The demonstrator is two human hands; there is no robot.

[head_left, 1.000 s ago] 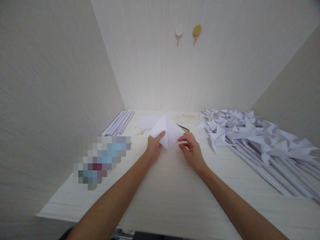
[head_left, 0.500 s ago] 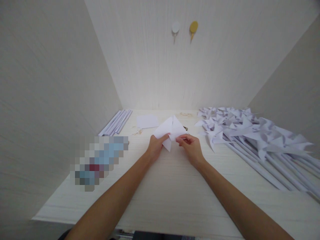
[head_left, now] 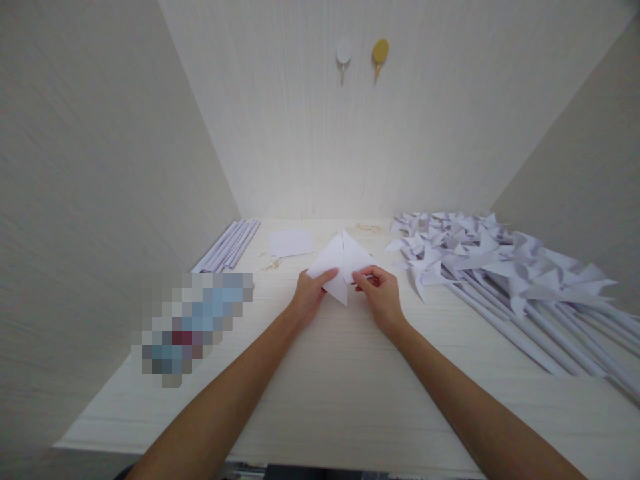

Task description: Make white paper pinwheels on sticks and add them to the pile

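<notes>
Paper piece (head_left: 331, 257), white, one in hand: raised at the middle of the tabletop (head_left: 330, 387), between the two hands. A slit runs in from its far point; a near point hangs down.

Left hand (head_left: 309, 293): thumb on top, other fingers underneath, grasping the left part. Right hand (head_left: 380, 290): thumb and forefinger pinched on the right flap, near the middle; remaining fingers curled loosely.

Handling, as judged: next to no weight, thin, crisp, bends readily and takes a crease. Little slip against bare skin. Weakest at the inner end of the slit, where a hard pull could tear it. Best hold: a flat pinch near the centre for steadiness, a light one at a flap's corner for bending.

Counts:
- Flat paper (head_left: 290, 242), far, left of centre: one piece visible; cannot tell if more lie beneath.
- Rolled paper tubes (head_left: 227, 247), far left: several side by side, too merged to number.
- Pinwheels (head_left: 460, 253), right: more than ten, heaped and overlapping; no exact count. Their paper stems (head_left: 530, 337) slant toward the near right, also uncountable.
- Thin slivers (head_left: 271, 264) near the flat paper: a few.
- Wall hooks: two, one white (head_left: 343, 52), one gold (head_left: 381, 51).
- Left: one pixelated patch (head_left: 200, 327), contents unreadable.
</notes>
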